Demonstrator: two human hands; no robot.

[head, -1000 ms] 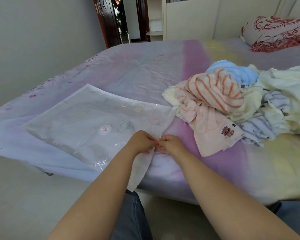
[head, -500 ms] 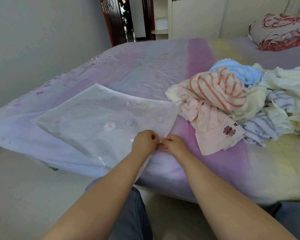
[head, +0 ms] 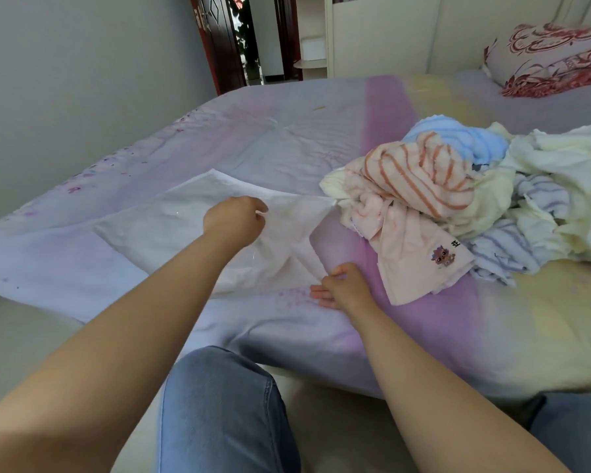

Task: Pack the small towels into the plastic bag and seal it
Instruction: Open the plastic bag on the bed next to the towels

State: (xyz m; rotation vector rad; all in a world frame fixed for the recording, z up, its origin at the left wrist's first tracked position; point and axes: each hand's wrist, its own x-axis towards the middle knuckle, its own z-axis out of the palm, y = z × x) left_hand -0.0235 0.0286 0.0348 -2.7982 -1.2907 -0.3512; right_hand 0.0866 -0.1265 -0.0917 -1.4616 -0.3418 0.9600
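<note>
translucent white plastic bag [head: 198,230] lies flat on the bed [head: 287,138], near its front edge, mouth end turned toward the towel pile. the mouth appears to be pulled apart: upper layer lifted, lower edge held down on the sheet. no towel seen inside it.

loose heap of small terry towels [head: 458,206] (peach-striped, pale pink with a cartoon patch, blue, cream, lilac-striped) sits just beside the bag mouth, on the right, untouched by either hand.

step in hand, as judged: opening the bag. packing not begun, sealing not begun.

next move calls for: keep the mouth wide with one hand, free the other to reach the nearest pink towel and feed it in without the thin film collapsing shut.

left hand [head: 234,221]: arm extended forward, fingers curled, grip pinching the upper edge of the bag and raised off the bed.

right hand [head: 342,288]: lower and nearer the body, thumb and forefinger pinching the near corner of the mouth, remaining fingers spread straight on the sheet.
</note>
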